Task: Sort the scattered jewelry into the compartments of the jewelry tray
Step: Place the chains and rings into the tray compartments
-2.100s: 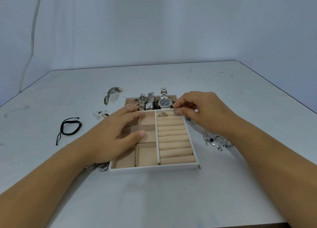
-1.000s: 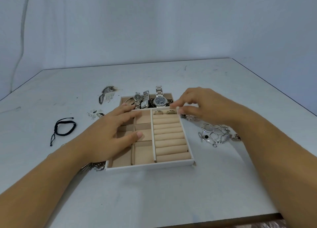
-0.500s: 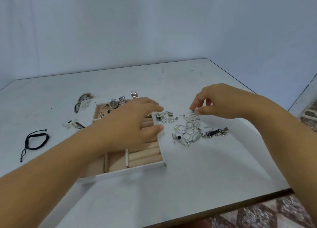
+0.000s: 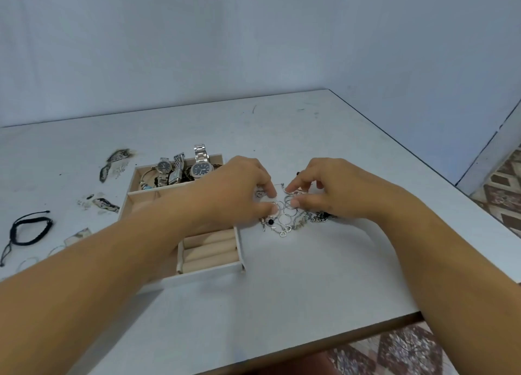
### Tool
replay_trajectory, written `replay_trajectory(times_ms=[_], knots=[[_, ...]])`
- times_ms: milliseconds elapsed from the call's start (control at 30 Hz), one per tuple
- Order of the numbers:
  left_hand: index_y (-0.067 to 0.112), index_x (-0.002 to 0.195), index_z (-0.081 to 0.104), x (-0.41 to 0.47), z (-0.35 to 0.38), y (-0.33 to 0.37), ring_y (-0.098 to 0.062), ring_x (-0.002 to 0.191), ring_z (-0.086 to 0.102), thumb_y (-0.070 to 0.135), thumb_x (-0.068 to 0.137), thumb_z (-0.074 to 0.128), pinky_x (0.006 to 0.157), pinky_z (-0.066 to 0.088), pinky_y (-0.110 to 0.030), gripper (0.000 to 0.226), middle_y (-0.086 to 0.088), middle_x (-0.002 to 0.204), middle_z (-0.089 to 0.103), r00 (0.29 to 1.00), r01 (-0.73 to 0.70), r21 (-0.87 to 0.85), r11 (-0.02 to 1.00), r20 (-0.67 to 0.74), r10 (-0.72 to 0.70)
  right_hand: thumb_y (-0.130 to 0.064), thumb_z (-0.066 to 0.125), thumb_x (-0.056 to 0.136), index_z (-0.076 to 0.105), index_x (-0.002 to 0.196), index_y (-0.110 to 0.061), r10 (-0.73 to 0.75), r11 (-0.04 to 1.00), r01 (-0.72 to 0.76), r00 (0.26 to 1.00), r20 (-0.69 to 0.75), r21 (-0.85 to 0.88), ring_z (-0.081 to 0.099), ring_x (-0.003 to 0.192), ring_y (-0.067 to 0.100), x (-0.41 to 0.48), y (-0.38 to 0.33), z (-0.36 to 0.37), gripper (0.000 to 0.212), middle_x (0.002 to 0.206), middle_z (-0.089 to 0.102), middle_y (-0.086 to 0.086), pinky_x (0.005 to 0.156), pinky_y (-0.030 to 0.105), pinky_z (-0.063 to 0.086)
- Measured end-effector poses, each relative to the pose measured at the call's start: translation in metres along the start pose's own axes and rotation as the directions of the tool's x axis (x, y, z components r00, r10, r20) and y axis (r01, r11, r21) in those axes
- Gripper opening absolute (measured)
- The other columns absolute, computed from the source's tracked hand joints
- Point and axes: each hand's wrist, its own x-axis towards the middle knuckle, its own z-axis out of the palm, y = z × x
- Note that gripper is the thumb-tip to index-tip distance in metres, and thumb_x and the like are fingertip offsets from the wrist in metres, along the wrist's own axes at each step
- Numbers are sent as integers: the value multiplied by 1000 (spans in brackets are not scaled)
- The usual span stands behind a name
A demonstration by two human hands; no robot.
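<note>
The white jewelry tray (image 4: 210,271) with beige lining lies left of centre. Several watches (image 4: 197,169) fill its far compartment, and beige ring rolls (image 4: 210,247) show at its near right. A tangle of silver rings and chains (image 4: 290,222) lies on the table just right of the tray. My left hand (image 4: 236,191) reaches across the tray, thumb and forefinger tips on the tangle's left side. My right hand (image 4: 329,188) has its fingers curled, thumb and forefinger tips on rings at the top of the tangle. Whether either hand grips a ring is hidden by the fingers.
A black cord bracelet (image 4: 28,230) lies at the far left, with thin silver hoops (image 4: 28,261) near it. Dark scuffed patches (image 4: 115,160) and small bits (image 4: 104,204) mark the table left of the tray. The table's front edge (image 4: 366,336) and right edge are close; patterned floor lies beyond.
My view has swung right. My left hand left the tray's small compartments and reached over to the tangle. My right hand came down from above onto the rings.
</note>
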Motion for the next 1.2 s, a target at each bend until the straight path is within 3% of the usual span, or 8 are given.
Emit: replay_trajectory(times_ms=[133,200,333,400,533,700,1067,1200], knots=[[36,77,69,-1,3,2,-2,108,42,37,79,69,92,36,-25,2,13,112,57,999,-15,-37,999,-51,13,-49,63,82,66,103,-42,-20,1000,20,1000,-10,-9,50,88,1,1,-1,5,22,95,53,-14,74,21,40],[38,73,66,-1,3,2,-2,106,42,34,80,68,92,36,-25,8,13,110,57,998,-18,-36,999,-59,16,-48,63,83,66,102,-41,-23,1000,22,1000,-13,-9,49,88,1,1,-3,6,21,95,53,-13,74,20,39],[31,85,64,-2,-4,1,-6,98,48,33,88,60,86,37,-21,5,12,100,60,995,-4,-20,1000,-101,2,-46,63,84,67,101,-38,-44,999,43,998,-36,-22,47,88,3,-1,-4,6,20,94,52,-13,70,10,35],[28,89,63,-4,-10,0,1,84,51,30,91,58,72,36,-9,6,14,92,62,990,14,-46,999,-140,-20,-45,62,84,67,100,-37,-64,998,62,996,-58,-23,46,89,2,-1,-6,6,18,94,52,-14,70,9,33],[24,87,62,-10,-16,-7,14,68,52,21,91,59,62,35,-2,6,13,79,63,970,45,-138,989,-229,-76,-41,63,85,68,97,-35,-100,995,98,992,-83,-27,45,90,3,0,-10,8,14,92,54,-14,70,13,34],[26,85,62,-18,-21,-19,7,65,55,20,89,62,60,36,-2,7,17,71,60,908,107,-210,972,-378,-182,-38,61,87,68,97,-31,-137,990,131,983,-120,-56,48,95,7,7,-15,9,15,95,55,-12,81,26,42],[22,86,63,-34,-26,-34,11,60,51,18,89,62,58,36,-3,5,14,67,60,890,122,-213,969,-408,-202,-53,56,85,64,114,-30,-152,967,144,988,-25,-209,46,102,14,40,-49,22,38,101,53,-7,86,34,43],[23,85,63,-40,-27,-35,13,60,51,19,89,63,58,35,-3,6,16,66,58,895,116,-201,973,-404,-191,-34,54,90,70,100,-19,-199,945,176,978,-58,-274,51,97,17,44,-55,28,24,97,59,-2,82,31,43]])
